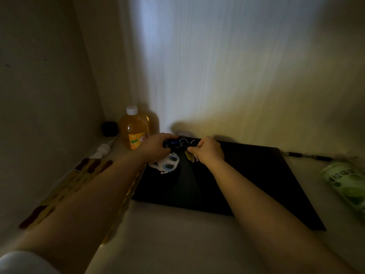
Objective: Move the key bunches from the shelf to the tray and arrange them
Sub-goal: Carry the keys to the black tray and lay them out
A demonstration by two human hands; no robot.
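A black flat tray (246,184) lies on the pale surface in dim light. At its far left end my left hand (156,147) is closed on a key bunch with a dark blue fob (173,143). A white pixel-style charm with blue eyes (167,164) lies just below that hand on the tray. My right hand (209,150) pinches a second key bunch, whose brass keys (190,157) hang under its fingers. Metal key rings (184,142) show between the two hands. How the rings link the bunches is too dark to tell.
An orange drink bottle with a white cap (134,131) stands at the back left beside a black block (109,129). A white plug and cord (101,151) and a yellow patterned strip (79,178) lie left. A green can (347,184) and a pen (308,156) lie right.
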